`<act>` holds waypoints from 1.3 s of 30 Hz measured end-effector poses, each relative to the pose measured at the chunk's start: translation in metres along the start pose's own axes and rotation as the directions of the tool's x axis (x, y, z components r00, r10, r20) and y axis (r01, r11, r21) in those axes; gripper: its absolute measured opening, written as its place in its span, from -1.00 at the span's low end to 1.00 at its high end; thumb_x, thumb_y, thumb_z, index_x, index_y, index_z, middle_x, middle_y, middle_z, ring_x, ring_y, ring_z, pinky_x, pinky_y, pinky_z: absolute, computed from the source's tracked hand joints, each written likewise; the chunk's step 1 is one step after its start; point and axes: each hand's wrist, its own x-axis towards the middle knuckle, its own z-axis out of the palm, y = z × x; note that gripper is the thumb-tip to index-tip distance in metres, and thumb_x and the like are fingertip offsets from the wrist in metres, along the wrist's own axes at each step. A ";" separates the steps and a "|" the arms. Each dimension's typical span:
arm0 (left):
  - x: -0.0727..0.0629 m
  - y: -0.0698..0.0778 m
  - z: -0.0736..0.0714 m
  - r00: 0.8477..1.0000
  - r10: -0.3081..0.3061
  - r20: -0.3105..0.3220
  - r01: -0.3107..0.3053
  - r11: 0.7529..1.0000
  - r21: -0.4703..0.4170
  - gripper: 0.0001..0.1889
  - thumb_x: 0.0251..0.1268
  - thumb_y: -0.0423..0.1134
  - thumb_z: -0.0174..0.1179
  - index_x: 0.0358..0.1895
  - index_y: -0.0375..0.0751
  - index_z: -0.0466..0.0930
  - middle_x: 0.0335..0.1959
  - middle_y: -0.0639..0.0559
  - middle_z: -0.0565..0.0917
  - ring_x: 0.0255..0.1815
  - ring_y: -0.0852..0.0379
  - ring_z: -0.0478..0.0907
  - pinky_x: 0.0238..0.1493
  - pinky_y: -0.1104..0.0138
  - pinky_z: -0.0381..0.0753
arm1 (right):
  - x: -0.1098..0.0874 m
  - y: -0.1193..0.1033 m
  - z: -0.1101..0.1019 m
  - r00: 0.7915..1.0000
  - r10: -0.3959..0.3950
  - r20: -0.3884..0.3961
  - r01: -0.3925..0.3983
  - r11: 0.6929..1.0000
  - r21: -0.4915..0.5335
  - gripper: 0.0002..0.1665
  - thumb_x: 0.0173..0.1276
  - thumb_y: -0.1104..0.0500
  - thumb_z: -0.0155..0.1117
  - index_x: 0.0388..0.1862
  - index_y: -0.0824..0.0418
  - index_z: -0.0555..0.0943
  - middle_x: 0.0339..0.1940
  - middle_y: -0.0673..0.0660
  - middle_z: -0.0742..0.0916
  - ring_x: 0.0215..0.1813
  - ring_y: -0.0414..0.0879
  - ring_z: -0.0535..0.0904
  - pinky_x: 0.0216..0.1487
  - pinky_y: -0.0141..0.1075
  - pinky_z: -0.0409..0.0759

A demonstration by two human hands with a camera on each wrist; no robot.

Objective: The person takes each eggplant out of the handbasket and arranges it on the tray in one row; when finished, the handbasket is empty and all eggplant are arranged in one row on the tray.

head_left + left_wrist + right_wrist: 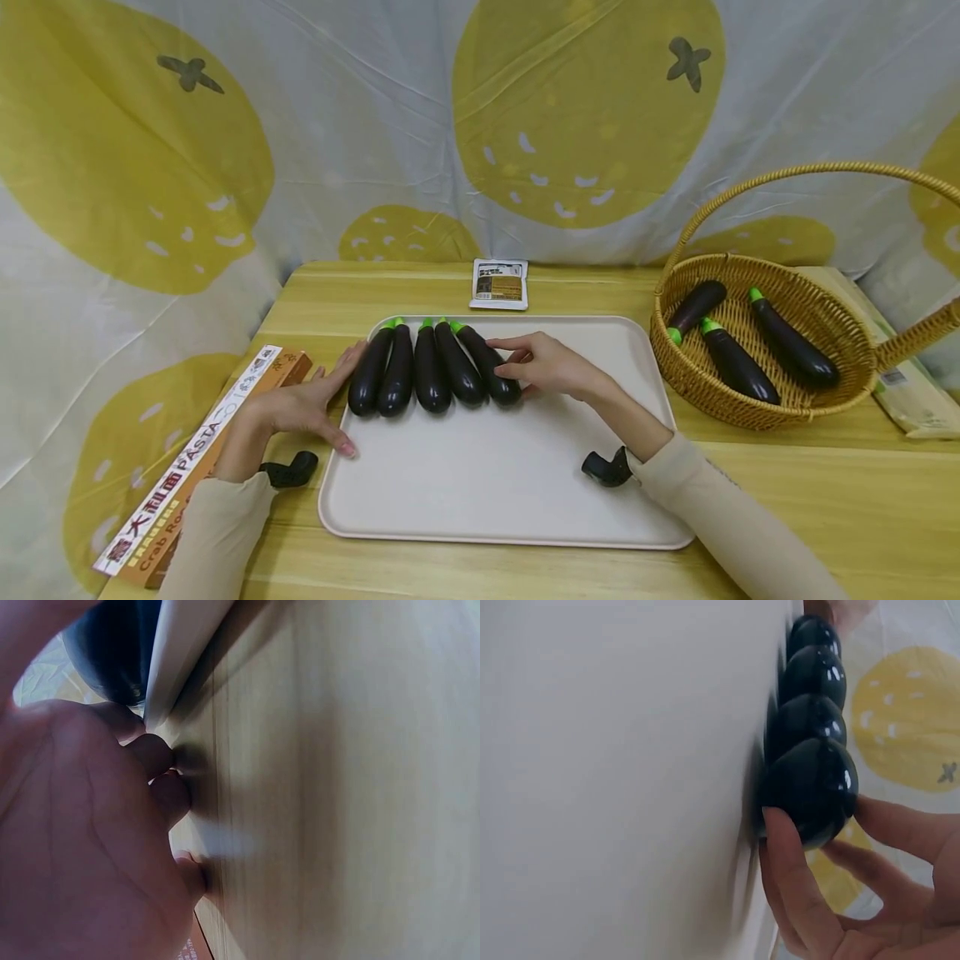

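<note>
Right hand [543, 364] has fingers curled lightly on the rightmost eggplant [486, 367], ending the row at the tray's [495, 492] far edge, left half. Left hand [303, 407] spread at the left edge, gripping nothing. Probably light, stiff, slippery; I'd pinch mid-body. Glossy purple-black, bright green cap.

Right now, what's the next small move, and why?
Probably ease the right grip off the rightmost eggplant: it already lies on the tray, lined up alongside four others, and three more sit in the basket, so that hand seems more useful free.
</note>
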 end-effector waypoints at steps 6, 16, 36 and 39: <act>0.000 0.000 0.000 1.000 0.017 0.001 -0.017 1.000 0.006 0.63 -0.23 -0.08 0.71 0.68 -0.08 -0.59 0.66 -0.39 -0.57 0.66 -0.46 -0.62 0.52 -0.43 -0.62 | -0.002 -0.003 0.006 0.999 0.011 -0.051 -0.011 1.000 -0.014 -0.35 0.48 0.17 0.33 0.52 0.08 0.48 -0.07 0.25 0.76 -0.36 -0.14 0.64 -0.26 -0.22 0.81; 0.002 0.002 0.000 0.999 0.035 0.001 -0.035 0.999 0.002 0.63 -0.24 -0.13 0.72 0.68 -0.08 -0.57 0.66 -0.42 -0.54 0.66 -0.47 -0.58 0.52 -0.44 -0.59 | -0.003 -0.001 0.003 1.000 -0.001 -0.025 0.001 1.000 0.011 -0.39 0.54 0.17 0.27 0.53 0.05 0.47 -0.09 0.21 0.76 -0.32 -0.15 0.65 -0.19 -0.14 0.82; 0.002 -0.001 0.000 0.999 0.050 0.000 -0.050 0.999 0.006 0.63 -0.22 -0.10 0.71 0.68 -0.07 -0.58 0.66 -0.40 -0.55 0.66 -0.44 -0.62 0.51 -0.44 -0.62 | -0.063 0.004 -0.069 0.979 -0.153 -0.137 0.111 0.955 -0.274 -0.28 0.58 -0.06 0.21 0.64 -0.03 0.30 0.37 0.27 0.64 0.39 0.12 0.56 0.33 0.12 0.56; 0.002 -0.001 0.000 0.998 0.056 0.000 -0.056 0.998 0.007 0.63 -0.22 -0.10 0.71 0.68 -0.07 -0.59 0.66 -0.41 -0.55 0.67 -0.43 -0.62 0.51 -0.44 -0.62 | -0.084 0.007 -0.088 0.973 -0.150 -0.177 0.094 0.952 -0.290 -0.28 0.60 -0.07 0.18 0.66 -0.02 0.26 0.41 0.28 0.61 0.41 0.13 0.54 0.35 0.14 0.57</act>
